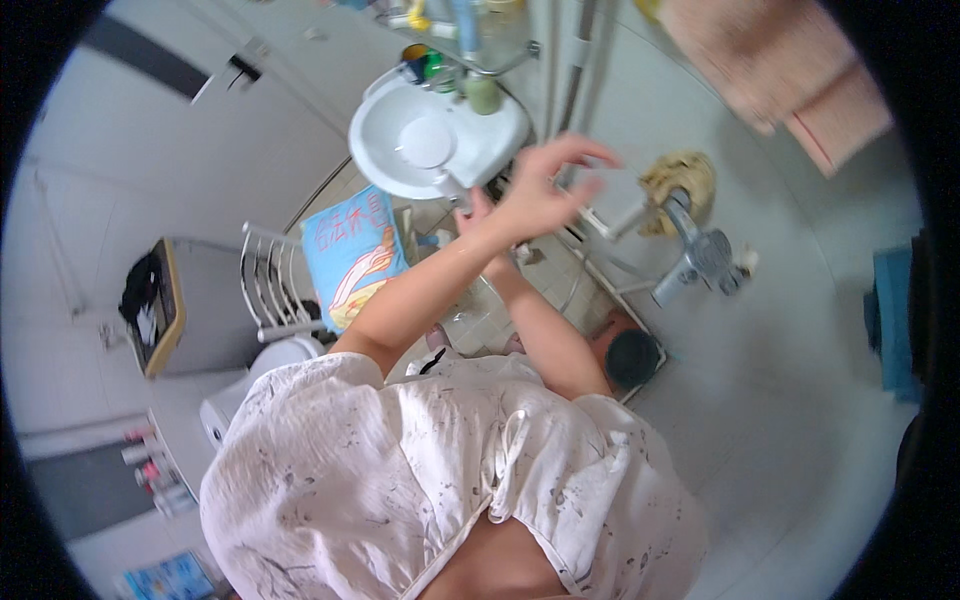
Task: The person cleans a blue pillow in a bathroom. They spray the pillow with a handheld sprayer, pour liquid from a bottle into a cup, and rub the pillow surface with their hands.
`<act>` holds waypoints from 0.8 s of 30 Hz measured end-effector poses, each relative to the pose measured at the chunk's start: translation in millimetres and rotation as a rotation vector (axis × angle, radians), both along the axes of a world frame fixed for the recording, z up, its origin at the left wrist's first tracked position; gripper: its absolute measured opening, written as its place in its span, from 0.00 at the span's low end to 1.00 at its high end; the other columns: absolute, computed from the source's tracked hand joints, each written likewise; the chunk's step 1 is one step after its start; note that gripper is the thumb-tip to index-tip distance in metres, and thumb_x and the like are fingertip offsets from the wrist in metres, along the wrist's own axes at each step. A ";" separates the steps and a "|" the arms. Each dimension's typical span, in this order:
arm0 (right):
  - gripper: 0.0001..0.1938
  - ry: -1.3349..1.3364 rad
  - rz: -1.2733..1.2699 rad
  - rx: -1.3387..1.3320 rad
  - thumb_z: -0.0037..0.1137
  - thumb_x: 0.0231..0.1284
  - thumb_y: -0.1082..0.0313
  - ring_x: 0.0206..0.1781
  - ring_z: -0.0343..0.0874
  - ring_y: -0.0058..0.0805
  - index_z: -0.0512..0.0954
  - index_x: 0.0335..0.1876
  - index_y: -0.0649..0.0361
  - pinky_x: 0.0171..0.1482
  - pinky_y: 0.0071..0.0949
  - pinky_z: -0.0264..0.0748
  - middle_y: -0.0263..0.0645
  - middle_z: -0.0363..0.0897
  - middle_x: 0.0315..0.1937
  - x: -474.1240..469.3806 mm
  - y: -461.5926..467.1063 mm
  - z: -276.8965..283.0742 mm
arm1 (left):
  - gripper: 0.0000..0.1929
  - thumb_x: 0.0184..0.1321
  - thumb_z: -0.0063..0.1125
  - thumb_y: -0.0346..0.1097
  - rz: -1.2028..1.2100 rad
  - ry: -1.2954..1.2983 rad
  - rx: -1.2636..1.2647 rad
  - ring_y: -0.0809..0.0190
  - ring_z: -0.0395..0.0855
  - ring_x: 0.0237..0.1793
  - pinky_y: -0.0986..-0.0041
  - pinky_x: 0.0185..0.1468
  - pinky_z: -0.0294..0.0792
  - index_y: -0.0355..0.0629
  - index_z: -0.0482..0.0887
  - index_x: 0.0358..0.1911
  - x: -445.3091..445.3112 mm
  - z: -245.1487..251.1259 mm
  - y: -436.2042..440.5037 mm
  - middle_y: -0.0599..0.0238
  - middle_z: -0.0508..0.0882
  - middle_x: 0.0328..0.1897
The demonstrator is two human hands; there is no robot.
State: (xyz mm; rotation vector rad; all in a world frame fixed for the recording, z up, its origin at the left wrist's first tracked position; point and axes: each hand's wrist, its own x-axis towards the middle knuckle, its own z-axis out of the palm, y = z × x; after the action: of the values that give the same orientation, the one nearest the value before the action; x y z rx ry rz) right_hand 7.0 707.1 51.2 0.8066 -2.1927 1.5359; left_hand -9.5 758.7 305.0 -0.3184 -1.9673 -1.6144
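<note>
My right hand (pixel 474 214) holds the handle of a white hand shower, partly hidden behind my left forearm. The round shower head (pixel 426 142) appears over the white washbasin (pixel 371 169). My left arm crosses above the right one. At its end my left hand (pixel 551 184) is blurred, with fingers apart and nothing seen in them. Nearest to that hand are the basin's right edge and a white pipe or bar. Farther right, a chrome mixer tap (pixel 705 255) is fixed to the wall, and a tan cloth (pixel 694 176) hangs beside it.
A blue printed cushion (pixel 352 251) with writing rests on a white metal chair (pixel 277 277). Bottles, one a green pump bottle (pixel 482 95), stand at the basin's back. A dark bucket (pixel 630 358) sits low right. Pink towels (pixel 772 67) hang upper right. The tiled floor (pixel 472 315) looks wet.
</note>
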 end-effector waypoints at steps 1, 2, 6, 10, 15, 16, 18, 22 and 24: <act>0.20 -0.116 0.077 0.096 0.62 0.54 0.64 0.43 0.81 0.55 0.73 0.54 0.54 0.43 0.52 0.75 0.51 0.82 0.39 11.8 -1.8 11.0 | 0.12 0.57 0.58 0.28 0.244 -0.139 0.272 0.62 0.80 0.46 0.70 0.54 0.72 0.38 0.79 0.45 31.6 -23.3 -36.9 0.61 0.82 0.44; 0.19 -0.216 0.120 0.215 0.62 0.53 0.64 0.43 0.81 0.54 0.74 0.52 0.55 0.43 0.50 0.75 0.51 0.82 0.38 12.0 5.9 19.8 | 0.05 0.61 0.54 0.29 0.500 0.059 0.402 0.70 0.78 0.39 0.77 0.46 0.71 0.38 0.78 0.38 48.5 -33.0 -71.4 0.67 0.80 0.35; 0.18 -0.214 0.158 0.235 0.62 0.52 0.61 0.38 0.81 0.55 0.74 0.49 0.55 0.39 0.51 0.74 0.52 0.82 0.33 23.0 13.8 69.5 | 0.08 0.65 0.44 0.35 0.846 0.037 1.113 0.67 0.77 0.36 0.76 0.41 0.66 0.45 0.77 0.40 94.9 -129.3 -198.3 0.69 0.81 0.37; 0.18 -0.282 0.168 0.279 0.63 0.51 0.63 0.41 0.81 0.55 0.74 0.47 0.57 0.41 0.50 0.74 0.49 0.82 0.37 40.5 11.6 85.1 | 0.30 0.68 0.37 0.56 0.586 -0.454 1.223 0.59 0.55 0.75 0.62 0.75 0.41 0.42 0.68 0.65 80.7 -202.7 -234.2 0.56 0.66 0.73; 0.17 -0.210 0.115 0.291 0.62 0.51 0.63 0.39 0.80 0.56 0.73 0.46 0.57 0.39 0.51 0.73 0.50 0.82 0.35 34.2 18.4 76.1 | 0.36 0.71 0.29 0.61 0.534 -0.256 1.441 0.55 0.78 0.54 0.57 0.62 0.68 0.37 0.62 0.69 57.1 -178.1 -210.4 0.53 0.74 0.67; 0.16 -0.210 0.093 0.296 0.60 0.52 0.63 0.38 0.80 0.57 0.73 0.45 0.58 0.38 0.52 0.72 0.51 0.81 0.35 34.7 17.9 77.9 | 0.36 0.71 0.29 0.61 0.541 -0.195 1.479 0.56 0.78 0.52 0.58 0.60 0.68 0.37 0.62 0.69 62.8 -183.2 -211.4 0.54 0.75 0.66; 0.15 -0.222 0.096 0.268 0.59 0.52 0.64 0.37 0.79 0.58 0.72 0.43 0.59 0.37 0.53 0.70 0.53 0.80 0.32 37.4 17.9 83.0 | 0.35 0.71 0.29 0.61 0.556 -0.071 1.549 0.58 0.78 0.47 0.60 0.55 0.70 0.38 0.63 0.69 75.0 -191.1 -211.4 0.55 0.76 0.64; 0.13 -0.181 0.126 0.232 0.59 0.53 0.65 0.35 0.79 0.58 0.72 0.42 0.59 0.36 0.52 0.70 0.53 0.80 0.29 50.2 11.0 88.2 | 0.33 0.71 0.30 0.60 0.493 -0.311 1.410 0.56 0.77 0.54 0.59 0.61 0.68 0.41 0.66 0.68 65.6 -190.1 -214.7 0.58 0.77 0.64; 0.13 -0.137 0.122 0.269 0.59 0.53 0.65 0.35 0.79 0.58 0.72 0.42 0.59 0.36 0.52 0.70 0.52 0.80 0.29 55.1 6.3 89.1 | 0.32 0.72 0.31 0.59 0.316 -0.199 1.364 0.56 0.75 0.60 0.59 0.65 0.64 0.41 0.66 0.68 52.4 -184.7 -213.2 0.57 0.76 0.64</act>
State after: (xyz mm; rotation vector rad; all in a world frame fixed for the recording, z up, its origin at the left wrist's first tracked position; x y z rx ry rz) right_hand 62.0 713.4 140.3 0.9575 -2.5313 1.4057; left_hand 43.0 545.4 120.3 0.6593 -0.5916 -2.3472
